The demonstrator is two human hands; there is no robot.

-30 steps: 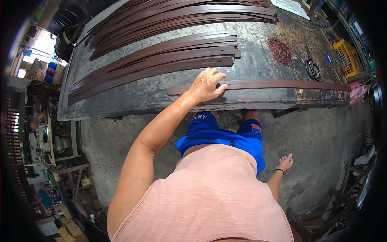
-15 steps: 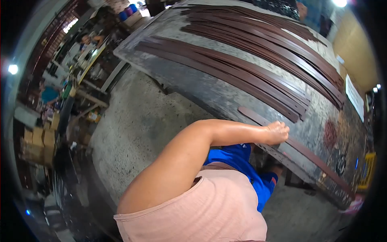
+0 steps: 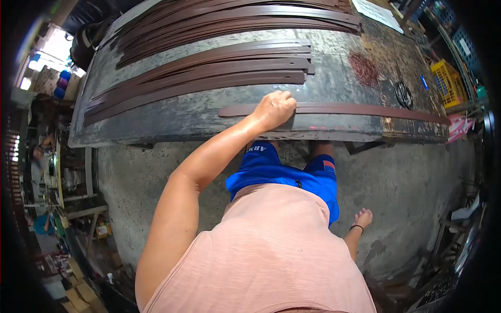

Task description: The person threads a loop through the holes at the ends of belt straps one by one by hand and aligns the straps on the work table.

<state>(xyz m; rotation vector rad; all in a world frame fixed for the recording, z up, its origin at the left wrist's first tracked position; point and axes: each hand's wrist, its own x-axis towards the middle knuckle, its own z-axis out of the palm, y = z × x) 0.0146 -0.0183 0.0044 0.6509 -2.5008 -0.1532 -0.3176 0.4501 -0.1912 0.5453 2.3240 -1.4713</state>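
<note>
One long brown belt strap [image 3: 360,109] lies along the near edge of the dark worktable [image 3: 177,117]. Its rounded end sticks out to the left of my left hand [image 3: 275,109]. That hand is closed in a fist on the strap, and the fingers hide the part beneath them. Beyond it, a group of similar brown straps [image 3: 209,73] lies side by side, some showing small holes at their right ends. My right hand [image 3: 364,217] hangs low beside my body, away from the table, with a dark band at the wrist. Its fingers are loosely bent and hold nothing visible.
A larger stack of straps [image 3: 245,21] covers the far side. To the right are reddish-brown scraps [image 3: 364,68], a black looped tool [image 3: 403,94], a blue pen [image 3: 424,82] and a white sheet [image 3: 378,14]. A yellow crate [image 3: 449,83] stands past the table's right end.
My view has swung round to face the table squarely. My left hand stays closed on the strap near its rounded end. My right hand has come into sight at lower right.
</note>
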